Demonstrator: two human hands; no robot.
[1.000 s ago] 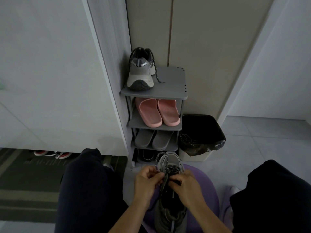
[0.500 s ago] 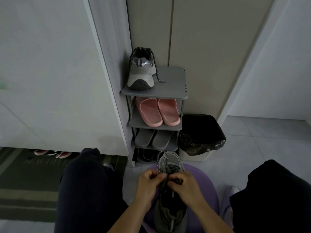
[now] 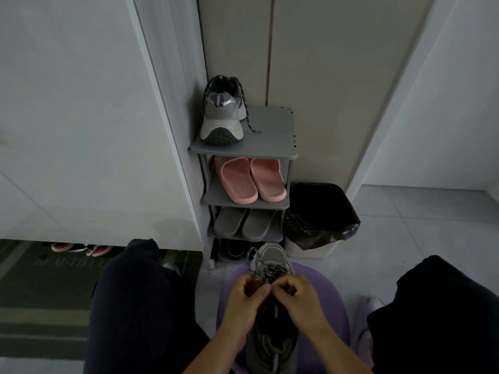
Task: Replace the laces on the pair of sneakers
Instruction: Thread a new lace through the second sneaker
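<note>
Head view shows the left hand and right hand, each grip narrow and pinching the lace above the sneaker, which lies toe-outward on the purple stool, probably for steadiness, while its mate waits at the top shelf left edge.

Top of rack: left half taken by sneaker, its lace tail trailing right; right half bare. Lower shelves packed w/ pink slippers & grey slippers, little room above them. Bin tight vs rack's right side; floor right of bin open. Near: left knee & right knee flank stool. L hand & R hand meet mid-stool over shoe, pinching lace. Thin floor strip btwn left knee & stool.
</note>
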